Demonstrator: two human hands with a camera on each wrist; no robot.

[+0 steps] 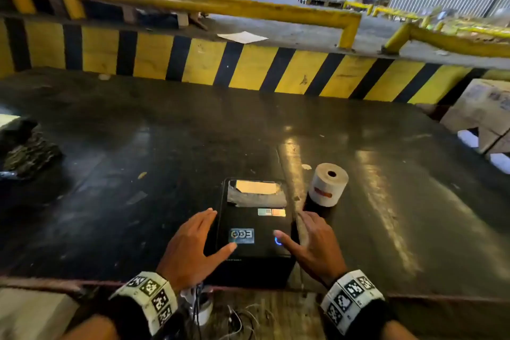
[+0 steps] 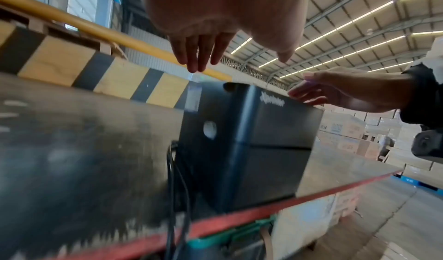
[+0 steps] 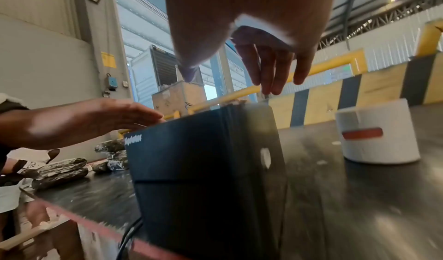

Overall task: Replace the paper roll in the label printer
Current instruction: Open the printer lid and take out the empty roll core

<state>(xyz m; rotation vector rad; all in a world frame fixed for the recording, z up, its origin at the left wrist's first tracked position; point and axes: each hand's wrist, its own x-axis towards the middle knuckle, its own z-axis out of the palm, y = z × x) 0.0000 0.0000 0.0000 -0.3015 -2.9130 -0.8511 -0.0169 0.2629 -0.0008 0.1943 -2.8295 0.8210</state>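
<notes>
Head view shows the black label printer (image 1: 255, 232) standing near the front edge of the dark worktop (image 1: 138, 146), lid closed, with a strip of paper showing at the far slot and a blue-lit button near the right thumb. The left hand (image 1: 193, 246) and the right hand (image 1: 311, 243) flank the case with fingers spread and fairly straight, gripping nothing; whether the fingers actually touch the sides I cannot tell, since in both wrist views they seem to hover just above the top edges. The fresh paper roll (image 1: 328, 188) stands on end just beside the printer's right rear corner, apart from both hands, a red tab sealing its loose end. The printer looks like rigid, smooth plastic, probably light enough to slide on this glossy surface, so one hand should steady the body while the other works the lid. The roll is likely light and firm; it is best grasped around its circumference, without crushing the core.
</notes>
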